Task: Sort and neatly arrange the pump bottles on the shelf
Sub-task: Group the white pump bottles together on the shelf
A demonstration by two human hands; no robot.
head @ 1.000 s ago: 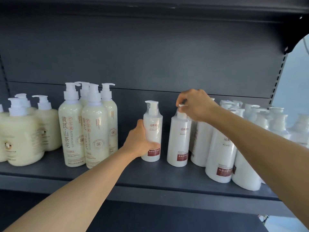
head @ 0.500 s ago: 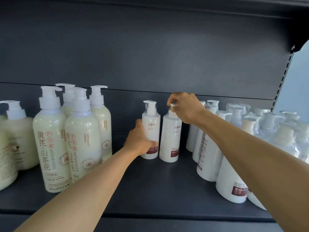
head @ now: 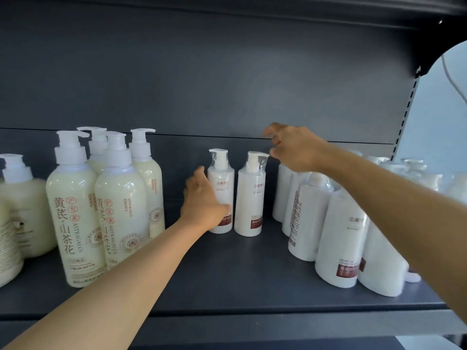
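Two small white pump bottles stood upright and side by side at the far middle of the shelf (head: 227, 281), apart from the groups on either side. The left hand (head: 202, 203) lay against the lower left side of the left white bottle (head: 222, 190), its fingers loosely bent round the body; whether it truly gripped could not be told. The right hand (head: 293, 147) hovered just above and right of the right white bottle (head: 250, 195), fingers spread and holding nothing.

The step in hand appeared to be the setting of this pair into a row. The next move probably called for fetching another bottle from the crowded white group (head: 336, 231) at the right, where several leaned and faced different ways, and for turning its label forward.

At the left stood four tall cream bottles (head: 73, 213), close together, filled with a pale yellowish liquid visible through their walls. Rounder cream bottles (head: 25, 205) stood further left. The contents of the opaque white bottles could not be seen; their pumps were wrapped in clear film.
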